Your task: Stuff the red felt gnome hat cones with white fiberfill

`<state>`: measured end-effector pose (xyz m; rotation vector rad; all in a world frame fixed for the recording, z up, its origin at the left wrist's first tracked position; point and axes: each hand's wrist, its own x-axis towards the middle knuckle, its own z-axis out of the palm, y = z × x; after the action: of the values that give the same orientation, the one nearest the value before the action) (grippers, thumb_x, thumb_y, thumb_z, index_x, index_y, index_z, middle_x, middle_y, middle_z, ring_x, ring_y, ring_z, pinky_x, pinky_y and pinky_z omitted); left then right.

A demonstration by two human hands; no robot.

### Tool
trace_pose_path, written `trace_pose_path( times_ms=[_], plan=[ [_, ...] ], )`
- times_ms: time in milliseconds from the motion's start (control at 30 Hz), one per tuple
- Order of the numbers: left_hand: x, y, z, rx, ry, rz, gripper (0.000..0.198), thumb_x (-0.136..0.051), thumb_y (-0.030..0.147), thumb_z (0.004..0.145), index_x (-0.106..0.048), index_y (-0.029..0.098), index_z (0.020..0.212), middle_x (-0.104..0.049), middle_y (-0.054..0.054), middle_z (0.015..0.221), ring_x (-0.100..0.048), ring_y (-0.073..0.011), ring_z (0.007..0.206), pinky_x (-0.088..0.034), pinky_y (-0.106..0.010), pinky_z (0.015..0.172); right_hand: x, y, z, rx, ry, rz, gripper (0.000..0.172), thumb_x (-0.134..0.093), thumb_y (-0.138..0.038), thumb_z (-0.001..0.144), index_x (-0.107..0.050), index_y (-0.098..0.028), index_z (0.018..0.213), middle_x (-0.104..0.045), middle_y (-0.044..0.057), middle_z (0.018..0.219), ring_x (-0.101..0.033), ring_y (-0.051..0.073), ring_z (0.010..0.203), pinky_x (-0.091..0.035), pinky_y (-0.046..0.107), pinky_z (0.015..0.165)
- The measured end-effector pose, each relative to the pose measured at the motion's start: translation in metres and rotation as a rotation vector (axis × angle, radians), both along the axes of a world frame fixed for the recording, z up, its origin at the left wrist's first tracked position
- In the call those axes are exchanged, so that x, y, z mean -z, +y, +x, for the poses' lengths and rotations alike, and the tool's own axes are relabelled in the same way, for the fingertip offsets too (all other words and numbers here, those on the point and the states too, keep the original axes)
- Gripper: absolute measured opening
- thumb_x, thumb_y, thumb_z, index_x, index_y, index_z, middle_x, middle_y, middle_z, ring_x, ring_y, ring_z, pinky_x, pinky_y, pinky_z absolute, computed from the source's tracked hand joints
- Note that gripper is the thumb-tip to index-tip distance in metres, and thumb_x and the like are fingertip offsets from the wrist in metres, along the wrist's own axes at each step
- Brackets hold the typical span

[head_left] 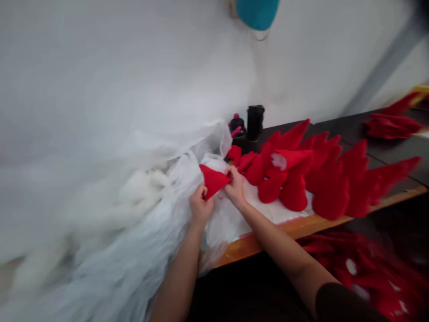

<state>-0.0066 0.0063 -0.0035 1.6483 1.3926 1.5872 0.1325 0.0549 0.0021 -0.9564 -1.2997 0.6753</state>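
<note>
My left hand (201, 205) and my right hand (235, 188) both grip a red felt cone (212, 180), which lies flat and points to the left. My right fingers pinch its far corner, and my left fingers hold its lower edge. Right under my hands lies a white plastic sheet (214, 219) that spreads over the table's end. A mass of white fluffy stuffing (144, 192) sits to the left of my left hand. Further red felt cones (318, 179) stand in a dense row just beyond my right hand.
A wood-edged table (295, 226) runs to the right, with more red cones (392, 126) at its far end. A black bottle (255, 123) and a small dark jar (237, 129) stand by the wall. Red felt pieces (365, 268) are heaped below the table edge.
</note>
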Motion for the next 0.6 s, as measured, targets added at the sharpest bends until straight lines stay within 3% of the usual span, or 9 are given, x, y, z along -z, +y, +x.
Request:
trace_pose_path(
  times_ms=[100, 167, 233, 333, 433, 500, 600],
  plan=[
    [-0.007, -0.001, 0.008, 0.139, -0.499, -0.075, 0.027, -0.075, 0.034, 0.067, -0.056, 0.021, 0.081, -0.056, 0.001, 0.079, -0.053, -0.0128, 0.071, -0.043, -0.025, 0.068, 0.004, 0.0, 0.004, -0.102, 0.048, 0.06, 0.015, -0.049, -0.019, 0.066, -0.048, -0.021, 0.08, -0.05, -0.002, 0.076, -0.048, 0.014, 0.069, -0.039, 0.027, 0.064],
    [-0.013, -0.001, 0.01, 0.197, -0.872, -0.232, 0.038, -0.074, 0.047, 0.072, -0.061, 0.021, 0.095, -0.065, -0.003, 0.092, -0.063, -0.0165, 0.079, -0.05, -0.028, 0.074, 0.004, -0.006, -0.001, -0.184, 0.023, 0.038, 0.013, -0.051, -0.02, 0.068, -0.05, -0.021, 0.081, -0.053, -0.001, 0.076, -0.051, 0.015, 0.069, -0.041, 0.028, 0.064],
    [-0.017, -0.001, 0.01, 0.229, -1.099, -0.41, 0.04, -0.073, 0.05, 0.076, -0.063, 0.017, 0.097, -0.07, -0.006, 0.091, -0.068, -0.0191, 0.08, -0.054, -0.03, 0.078, 0.003, -0.014, -0.008, -0.257, -0.048, 0.035, 0.019, -0.054, -0.02, 0.07, -0.053, -0.021, 0.089, -0.059, 0.001, 0.082, -0.057, 0.017, 0.074, -0.046, 0.029, 0.066],
    [-0.021, 0.001, 0.007, 0.258, -1.217, -0.535, 0.032, -0.073, 0.04, 0.08, -0.066, 0.012, 0.093, -0.072, -0.008, 0.082, -0.072, -0.0215, 0.081, -0.056, -0.032, 0.083, 0.0, -0.026, -0.009, -0.209, -0.18, 0.14, 0.032, -0.058, -0.021, 0.07, -0.055, -0.021, 0.102, -0.064, 0.005, 0.095, -0.06, 0.02, 0.082, -0.049, 0.033, 0.069],
    [-0.024, 0.002, 0.001, 0.226, -1.295, -0.507, 0.033, -0.063, 0.042, 0.087, -0.069, 0.01, 0.093, -0.074, -0.008, 0.081, -0.073, -0.0222, 0.082, -0.058, -0.034, 0.084, -0.004, -0.035, -0.001, -0.058, -0.225, 0.293, 0.012, -0.059, -0.027, 0.077, -0.058, -0.021, 0.087, -0.064, 0.006, 0.084, -0.059, 0.021, 0.074, -0.049, 0.036, 0.066],
    [-0.025, 0.002, -0.002, 0.202, -1.335, -0.453, 0.036, -0.057, 0.046, 0.091, -0.07, 0.012, 0.092, -0.074, -0.007, 0.083, -0.072, -0.0197, 0.081, -0.058, -0.032, 0.083, -0.005, -0.04, 0.003, -0.149, -0.302, 0.343, 0.01, -0.057, -0.03, 0.082, -0.062, -0.022, 0.083, -0.068, 0.009, 0.084, -0.064, 0.023, 0.076, -0.052, 0.038, 0.069],
    [-0.025, 0.002, -0.005, 0.196, -1.302, -0.394, 0.041, -0.053, 0.052, 0.093, -0.069, 0.015, 0.088, -0.074, -0.004, 0.083, -0.069, -0.0141, 0.077, -0.057, -0.027, 0.082, -0.004, -0.046, -0.001, -0.387, -0.515, 0.338, 0.024, -0.056, -0.034, 0.087, -0.069, -0.021, 0.102, -0.072, 0.013, 0.108, -0.069, 0.027, 0.098, -0.056, 0.039, 0.079]
  ],
)
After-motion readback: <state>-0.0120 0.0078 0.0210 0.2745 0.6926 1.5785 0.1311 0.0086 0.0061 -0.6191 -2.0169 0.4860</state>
